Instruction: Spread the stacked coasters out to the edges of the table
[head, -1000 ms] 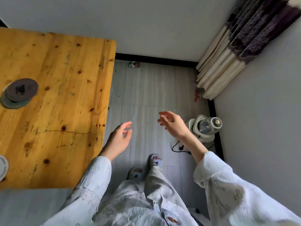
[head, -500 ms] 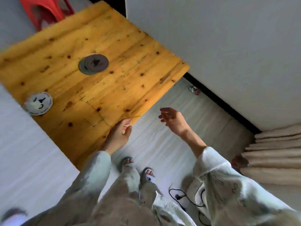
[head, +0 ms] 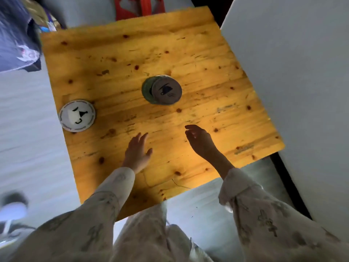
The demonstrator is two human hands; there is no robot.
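A small stack of coasters [head: 162, 90] is seen near the middle of the wooden table [head: 198, 59], its grey top coaster bearing a dark drawing and shifted slightly to the right of the greenish ones beneath. A single white coaster [head: 77, 115] with a black face drawing lies flat at the table's left edge, well apart from the stack.

Both hands are held over the near part of the table, short of the stack and empty. The left hand [head: 137, 152] is spread open, palm down, fingers extended toward the stack; whether it rests on the wood or hovers above it cannot be told. The right hand [head: 200, 140] is loosely open with the fingers curled slightly and pointing left, and nothing is grasped in it. Pale patterned sleeves cover both arms to the wrists.

A red object [head: 139, 6] is visible beyond the table's far edge, and a white wall [head: 292, 72] stands just beside its right side.
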